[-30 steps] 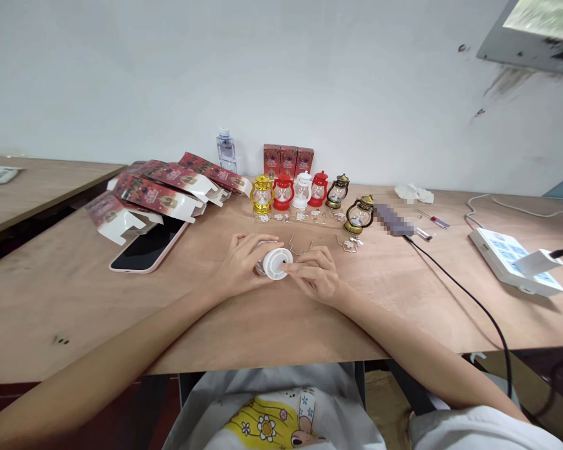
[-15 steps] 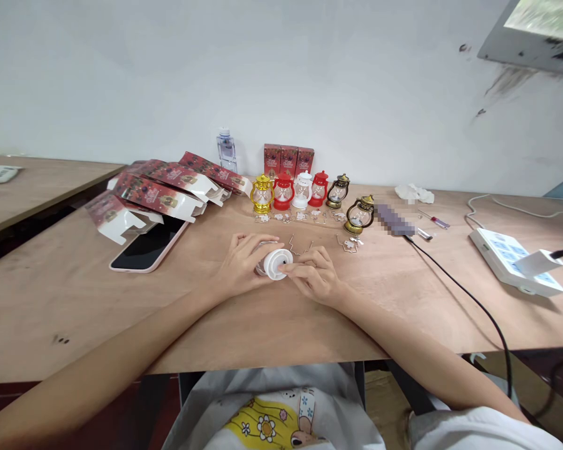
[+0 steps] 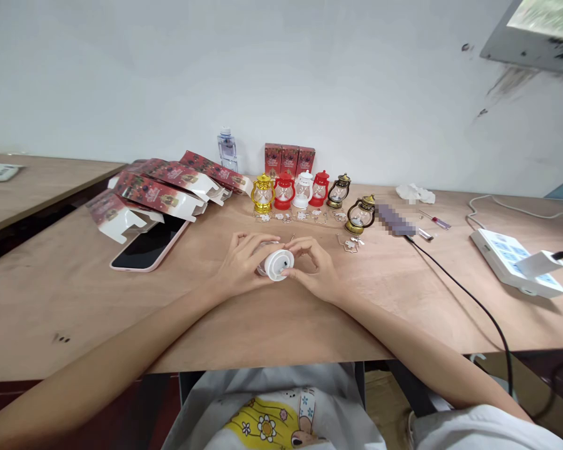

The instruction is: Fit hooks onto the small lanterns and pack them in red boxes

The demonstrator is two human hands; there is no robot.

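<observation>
My left hand [image 3: 244, 262] is closed around a small white lantern [image 3: 280, 265] that lies on its side, its round base turned toward me. A small dark spot shows in that base. My right hand [image 3: 319, 269] is curled at the base from the right, the thumb on its face and the fingertips at its upper rim. Most of the lantern's body is hidden behind my left fingers. Just beyond my hands, a bent wire handle [image 3: 293, 237] is mostly covered. To the right of it lie another wire handle and small metal pieces [image 3: 351, 244].
Several finished-looking lanterns, among them a gold one [image 3: 263, 195] and a bronze one [image 3: 361, 215], stand behind. Red boxes [image 3: 162, 190] and a phone [image 3: 150, 247] are left. A bottle [image 3: 227, 151], screwdriver [image 3: 438, 221], black cable [image 3: 464, 294] and power strip [image 3: 516, 262] are around.
My right fingers have shifted up to the base's upper rim and spread from the thumb, uncovering more of the base. My left hand stays almost still.
</observation>
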